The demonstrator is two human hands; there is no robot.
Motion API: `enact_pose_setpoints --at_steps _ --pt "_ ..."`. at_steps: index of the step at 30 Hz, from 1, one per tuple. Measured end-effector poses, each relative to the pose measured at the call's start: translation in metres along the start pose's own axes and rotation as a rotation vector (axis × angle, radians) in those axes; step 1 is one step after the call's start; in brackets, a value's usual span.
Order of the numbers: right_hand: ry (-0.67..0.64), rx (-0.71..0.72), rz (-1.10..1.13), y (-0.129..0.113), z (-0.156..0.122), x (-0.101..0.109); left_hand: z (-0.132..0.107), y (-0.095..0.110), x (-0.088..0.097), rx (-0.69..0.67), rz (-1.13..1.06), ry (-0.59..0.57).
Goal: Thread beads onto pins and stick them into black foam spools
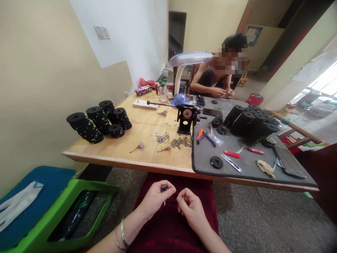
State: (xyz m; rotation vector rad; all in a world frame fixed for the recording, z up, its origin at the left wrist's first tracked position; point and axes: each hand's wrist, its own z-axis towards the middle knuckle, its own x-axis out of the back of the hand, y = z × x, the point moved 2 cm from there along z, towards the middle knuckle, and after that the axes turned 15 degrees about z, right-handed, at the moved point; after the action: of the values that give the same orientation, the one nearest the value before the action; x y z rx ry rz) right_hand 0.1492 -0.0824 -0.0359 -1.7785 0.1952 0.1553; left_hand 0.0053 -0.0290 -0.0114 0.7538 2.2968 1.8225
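Above lap [171,225]: dark bit [164,187] betw. L fingers [170,191]

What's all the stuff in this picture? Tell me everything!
table: one, light wood, across the middle
mat: one, grey, table's right half
spool stacks: many, black, left on the wood and right on the mat
winder: one, black, table centre
lamp: one, white, behind the winder
pliers: one, orange and blue handles, on the mat
glove: one, white, on blue cushion, lower left
other person: one, far end of table
left hand: one, pinching a small dark piece, low centre
right hand: one, fingers curled, beside the left
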Motion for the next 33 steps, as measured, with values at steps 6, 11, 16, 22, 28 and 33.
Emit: enact_pose_setpoints --at_steps 6,11,16,22,28,33 --pt "-0.088 0.069 0.169 -0.017 0.006 -0.004 -0.005 0.013 0.001 -0.170 0.280 0.130" --pt "-0.058 -0.022 0.168 -0.012 0.014 -0.007 -0.006 0.024 -0.001 -0.280 0.445 0.161" --pt "0.025 0.036 0.118 -0.003 0.020 0.004 0.017 0.030 0.008 -0.297 0.511 0.125" --pt "0.184 0.002 0.305 -0.003 0.020 0.020 0.083 0.048 0.030 -0.552 0.923 0.258" --pt "0.195 -0.005 0.376 -0.004 0.013 0.021 0.133 0.058 0.032 -0.626 1.229 0.081" --pt "0.211 -0.018 0.387 -0.004 0.011 0.018 0.143 0.065 0.032 -0.637 1.348 -0.017"
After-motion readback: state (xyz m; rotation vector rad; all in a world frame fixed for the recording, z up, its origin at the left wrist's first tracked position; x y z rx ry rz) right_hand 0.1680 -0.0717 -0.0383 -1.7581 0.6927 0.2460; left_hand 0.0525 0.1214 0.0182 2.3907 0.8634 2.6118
